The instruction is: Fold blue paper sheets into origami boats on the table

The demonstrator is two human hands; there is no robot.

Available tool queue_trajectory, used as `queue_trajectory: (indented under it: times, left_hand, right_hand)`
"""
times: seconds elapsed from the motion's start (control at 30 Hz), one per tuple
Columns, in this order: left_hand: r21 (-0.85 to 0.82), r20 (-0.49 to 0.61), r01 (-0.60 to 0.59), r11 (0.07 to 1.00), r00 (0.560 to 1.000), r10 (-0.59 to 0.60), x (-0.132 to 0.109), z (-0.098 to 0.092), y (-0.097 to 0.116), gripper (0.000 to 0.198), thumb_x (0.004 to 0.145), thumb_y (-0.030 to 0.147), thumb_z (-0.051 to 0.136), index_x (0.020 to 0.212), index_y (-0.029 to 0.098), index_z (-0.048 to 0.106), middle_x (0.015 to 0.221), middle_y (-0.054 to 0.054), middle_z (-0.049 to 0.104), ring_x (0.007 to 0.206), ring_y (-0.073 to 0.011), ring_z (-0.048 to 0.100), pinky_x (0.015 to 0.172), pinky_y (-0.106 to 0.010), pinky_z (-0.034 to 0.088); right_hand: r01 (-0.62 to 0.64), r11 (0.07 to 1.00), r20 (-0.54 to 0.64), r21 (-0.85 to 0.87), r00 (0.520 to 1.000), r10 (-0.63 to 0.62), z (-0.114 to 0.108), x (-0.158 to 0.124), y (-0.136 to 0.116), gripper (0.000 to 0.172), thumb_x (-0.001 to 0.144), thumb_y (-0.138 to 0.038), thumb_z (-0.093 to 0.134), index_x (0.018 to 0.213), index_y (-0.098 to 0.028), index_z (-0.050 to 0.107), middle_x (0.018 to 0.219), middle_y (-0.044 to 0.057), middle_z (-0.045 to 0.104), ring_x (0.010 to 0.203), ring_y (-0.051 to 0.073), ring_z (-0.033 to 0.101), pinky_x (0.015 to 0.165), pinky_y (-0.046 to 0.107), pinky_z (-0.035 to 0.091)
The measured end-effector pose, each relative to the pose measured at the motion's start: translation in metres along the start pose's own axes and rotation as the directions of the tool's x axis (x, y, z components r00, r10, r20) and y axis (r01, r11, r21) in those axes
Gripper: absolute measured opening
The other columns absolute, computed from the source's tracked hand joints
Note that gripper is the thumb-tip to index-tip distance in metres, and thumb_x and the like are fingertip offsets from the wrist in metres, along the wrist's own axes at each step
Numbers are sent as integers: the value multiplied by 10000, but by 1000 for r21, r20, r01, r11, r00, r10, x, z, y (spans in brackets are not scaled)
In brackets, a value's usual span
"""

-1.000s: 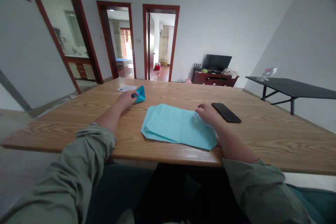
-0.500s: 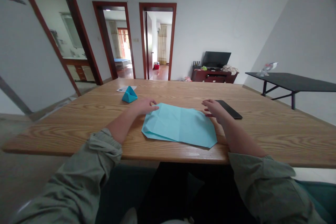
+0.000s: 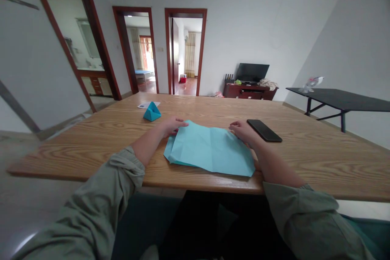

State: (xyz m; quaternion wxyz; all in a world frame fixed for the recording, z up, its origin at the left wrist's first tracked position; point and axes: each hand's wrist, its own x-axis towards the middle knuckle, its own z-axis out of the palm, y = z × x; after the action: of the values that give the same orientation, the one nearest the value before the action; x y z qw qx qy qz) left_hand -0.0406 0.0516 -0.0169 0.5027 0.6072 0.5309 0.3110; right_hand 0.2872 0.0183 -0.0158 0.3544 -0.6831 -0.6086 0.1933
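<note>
A folded sheet of light blue paper (image 3: pixel 213 150) lies near the table's front edge, with creases across it and a loose layer showing along its left side. My left hand (image 3: pixel 173 126) pinches the sheet's far left corner between thumb and fingers. At the far right corner, my right hand (image 3: pixel 242 131) has its fingers closed on the paper's edge; its thumb is mostly hidden. Beyond my left hand stands a darker blue folded-paper triangular shape (image 3: pixel 151 112).
A black phone (image 3: pixel 263 130) lies on the wooden table (image 3: pixel 106 154), right of my right hand. A small white printed card (image 3: pixel 146 105) is behind the folded shape. Farther back are a television (image 3: pixel 252 72) on a cabinet and a black table (image 3: pixel 341 98) at right.
My left hand has gripped the paper's far left corner, and its upper layer has shifted slightly right. My right hand has moved inward onto the far edge, uncovering more of the phone.
</note>
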Motion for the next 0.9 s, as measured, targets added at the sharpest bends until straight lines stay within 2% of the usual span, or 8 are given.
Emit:
queue_trajectory:
  times: [0.13,0.2,0.3,0.4,0.57,0.67,0.77,0.9]
  left_hand:
    - [-21,57,-55,998,997,56,-1,9,4,363,657,449,718,881,176,634,775,-28,644,624,-136,561,512,-230,405]
    - [12,-8,-198,980,980,198,0,11,6,321,664,400,710,877,180,613,752,-3,621,622,-123,545,521,-220,402]
    - [36,-153,-406,913,901,407,2,7,10,299,657,359,710,844,181,560,712,31,576,620,-101,525,539,-199,400]
    - [-74,-263,-473,878,858,441,2,-2,14,341,641,369,722,820,197,489,680,53,549,571,-88,506,520,-194,399]
    - [-262,-459,-534,804,802,383,0,-16,18,363,614,328,730,791,210,436,687,52,568,541,-93,522,510,-202,432]
    - [-294,-571,-549,783,758,317,4,-19,17,324,616,275,714,774,205,440,684,46,566,543,-95,530,517,-207,454]
    - [-322,-570,-477,818,787,235,6,-16,16,295,633,265,707,769,194,454,685,35,567,548,-99,542,519,-214,468]
    - [-302,-419,-307,903,893,164,4,-4,15,278,703,357,679,801,197,474,657,35,541,532,-115,546,484,-235,476]
  right_hand:
    - [-18,1000,4,-26,1000,18,-1,0,-3,277,756,-318,587,931,-126,685,834,87,689,694,171,593,571,243,409]
    - [-23,1000,-24,-8,999,23,-2,1,-3,283,769,-311,577,958,-120,667,871,99,686,704,172,593,576,246,410]
    - [-37,999,-93,24,995,39,-4,2,-2,275,775,-311,578,966,-124,641,889,113,682,688,167,584,571,248,405]
    - [-27,991,-118,135,992,43,-7,0,-2,292,782,-371,581,951,-137,624,920,116,676,715,170,591,583,247,420]
    - [-210,862,176,461,974,143,-13,-12,-12,349,804,-490,536,950,-186,626,852,54,672,686,165,605,567,250,466]
    - [-280,767,346,577,935,81,-14,-20,-17,280,818,-431,539,937,-194,629,830,41,684,683,165,616,599,265,502]
    - [-193,782,308,593,951,1,-13,-20,-16,236,749,-343,649,925,-186,648,866,46,700,717,168,629,632,267,512]
    - [45,904,-20,426,999,-40,-11,-11,-8,287,686,-345,694,897,-152,680,854,63,704,703,182,616,612,276,489]
